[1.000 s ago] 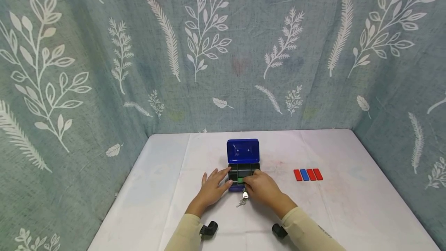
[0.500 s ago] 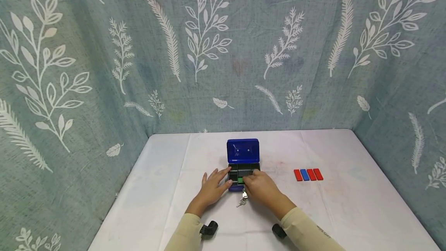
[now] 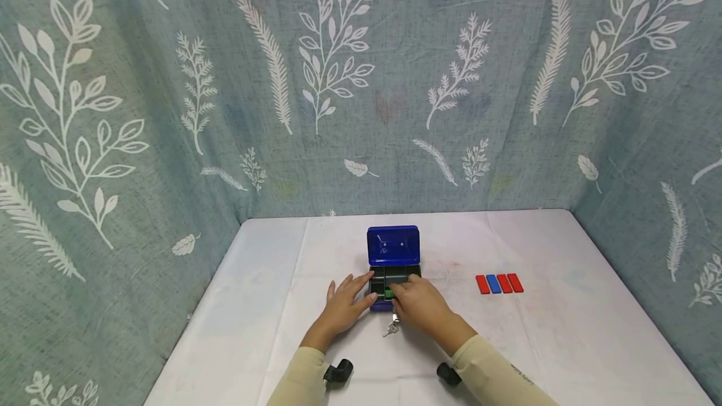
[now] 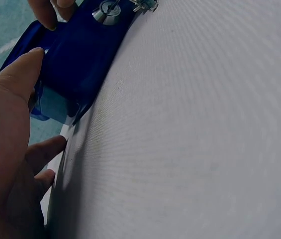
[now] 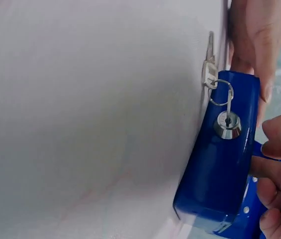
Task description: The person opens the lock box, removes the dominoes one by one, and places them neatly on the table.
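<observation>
A small blue cash box (image 3: 384, 306) stands on the table with its lid raised and its dark compartment tray (image 3: 378, 288) showing. Its front lock (image 5: 228, 123) has a key in it, and more keys (image 5: 210, 73) hang from the ring. My left hand (image 3: 341, 306) rests on the box's left side, fingers spread and thumb at the front edge. Inside the front middle compartment lies a green block (image 3: 388, 293), partly hidden. My right hand (image 3: 422, 307) reaches over the front rim with curled fingers and pinches the green block; the fingertips are mostly hidden.
To the right of the box, red blocks (image 3: 482, 284) and a blue block (image 3: 494, 284) lie in a row on the white tablecloth (image 3: 271, 331). A patterned curtain (image 3: 361, 80) closes off the back and sides.
My right hand has shifted slightly left over the compartment, covering a little more of the keys. My left hand, the box and the row of blocks stay where they were.
</observation>
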`<state>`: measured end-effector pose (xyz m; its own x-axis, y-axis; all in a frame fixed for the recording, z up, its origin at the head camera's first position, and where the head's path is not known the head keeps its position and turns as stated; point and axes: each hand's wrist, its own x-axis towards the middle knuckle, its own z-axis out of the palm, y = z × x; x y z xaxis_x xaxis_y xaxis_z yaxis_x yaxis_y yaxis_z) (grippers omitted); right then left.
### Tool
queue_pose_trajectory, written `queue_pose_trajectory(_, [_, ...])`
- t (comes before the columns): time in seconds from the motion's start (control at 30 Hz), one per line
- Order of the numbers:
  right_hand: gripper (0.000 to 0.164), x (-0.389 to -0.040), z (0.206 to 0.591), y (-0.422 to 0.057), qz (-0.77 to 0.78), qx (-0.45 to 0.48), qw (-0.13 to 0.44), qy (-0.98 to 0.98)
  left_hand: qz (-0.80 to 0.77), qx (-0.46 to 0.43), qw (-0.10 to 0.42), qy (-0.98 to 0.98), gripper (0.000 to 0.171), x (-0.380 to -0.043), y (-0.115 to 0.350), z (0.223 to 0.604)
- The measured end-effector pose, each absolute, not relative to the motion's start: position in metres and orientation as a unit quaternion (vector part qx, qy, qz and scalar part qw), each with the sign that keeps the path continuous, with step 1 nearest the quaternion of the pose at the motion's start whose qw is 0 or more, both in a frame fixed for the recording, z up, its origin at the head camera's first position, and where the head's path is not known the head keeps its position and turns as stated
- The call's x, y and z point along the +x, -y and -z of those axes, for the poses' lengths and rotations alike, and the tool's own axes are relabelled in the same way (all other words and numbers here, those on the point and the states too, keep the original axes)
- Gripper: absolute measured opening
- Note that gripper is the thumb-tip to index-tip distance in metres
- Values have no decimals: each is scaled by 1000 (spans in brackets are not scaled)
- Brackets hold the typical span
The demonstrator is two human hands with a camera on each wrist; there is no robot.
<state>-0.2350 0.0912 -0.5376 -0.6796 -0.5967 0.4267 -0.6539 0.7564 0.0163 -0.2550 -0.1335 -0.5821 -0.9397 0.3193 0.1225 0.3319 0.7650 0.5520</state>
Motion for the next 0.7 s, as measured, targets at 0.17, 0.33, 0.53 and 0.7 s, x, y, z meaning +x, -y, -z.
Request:
queue_pose_trajectory(0.17, [28, -233, 540, -88, -31, 345, 240, 907, 292, -172, 12, 941, 64, -256, 133, 584])
queue_pose_trajectory(0.33, [34, -229, 539, -83, -28, 305, 205, 930, 297, -173, 15, 939, 64, -256, 133, 585])
queue_pose_trajectory(0.53, [37, -224, 536, -79, -33, 279, 188, 941, 302, -172, 10, 938, 65, -256, 133, 585])
queue_pose_trajectory(0.7, [37, -224, 533, -78, -19, 281, 205, 937, 297, -173, 13, 939, 65, -256, 132, 583])
